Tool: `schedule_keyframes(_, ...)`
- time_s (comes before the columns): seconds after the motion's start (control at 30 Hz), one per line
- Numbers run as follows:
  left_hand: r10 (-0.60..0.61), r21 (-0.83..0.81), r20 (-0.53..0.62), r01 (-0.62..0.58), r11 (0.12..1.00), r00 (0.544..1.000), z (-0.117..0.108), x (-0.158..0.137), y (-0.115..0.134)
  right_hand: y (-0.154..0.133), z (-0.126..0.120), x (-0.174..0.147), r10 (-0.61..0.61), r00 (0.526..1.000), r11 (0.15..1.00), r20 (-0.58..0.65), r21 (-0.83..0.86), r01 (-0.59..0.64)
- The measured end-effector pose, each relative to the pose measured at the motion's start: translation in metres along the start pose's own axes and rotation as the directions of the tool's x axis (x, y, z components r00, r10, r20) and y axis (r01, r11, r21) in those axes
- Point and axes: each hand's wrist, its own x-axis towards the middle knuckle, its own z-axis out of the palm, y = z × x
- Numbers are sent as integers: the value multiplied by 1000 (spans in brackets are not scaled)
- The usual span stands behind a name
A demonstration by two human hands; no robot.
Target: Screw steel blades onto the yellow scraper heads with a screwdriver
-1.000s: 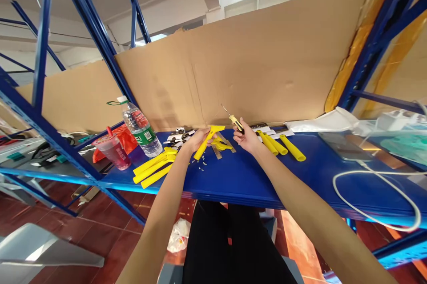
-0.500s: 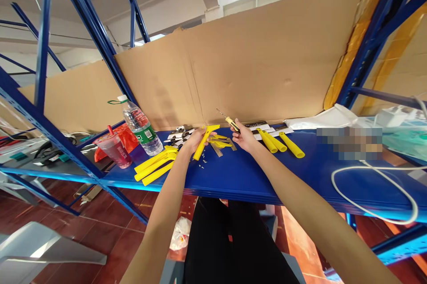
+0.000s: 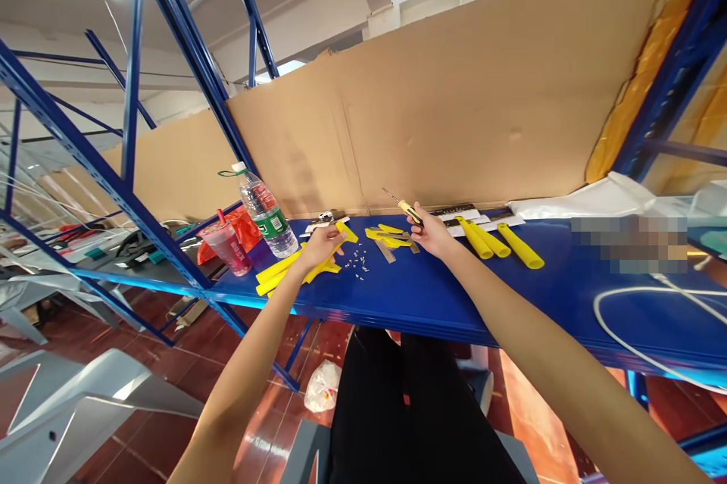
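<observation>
Centrally, my right hand (image 3: 434, 232) clasps a screwdriver (image 3: 409, 211) pointing toward ten o'clock; at nine, my left hand (image 3: 322, 243) pinches a yellow piece (image 3: 348, 232).

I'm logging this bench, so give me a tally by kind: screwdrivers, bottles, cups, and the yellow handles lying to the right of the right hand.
Screwdriver: 1
Bottle: 1
Cup: 1
Yellow handles right of the right hand: 3
Total: 6
</observation>
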Motion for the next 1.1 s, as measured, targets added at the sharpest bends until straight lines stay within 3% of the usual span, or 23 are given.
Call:
schedule_keyframes(0.1,115,288,42,-122,950,992,13,-5,-3,0,0,-2,0,1000,1000,-9,-8,0)
schedule_keyframes(0.2,224,453,92,-241,858,970,26,-11,-5,1,0,-3,0,1000,1000,-15,-20,0)
schedule_keyframes(0.47,233,661,170,-286,693,957,37,-20,-3,4,-2,3,-13,1000,999,7,-38,13)
schedule_keyframes(0.67,278,723,227,-353,595,933,36,-25,-2,4,-2,4,-12,1000,1000,15,-29,12)
schedule_keyframes(0.9,239,678,146,-273,683,960,38,-23,-2,4,-3,4,-18,1000,999,16,-39,18)
schedule_keyframes(1.1,318,565,171,-357,744,933,37,-24,-3,3,-3,5,-15,1000,999,5,-31,15)
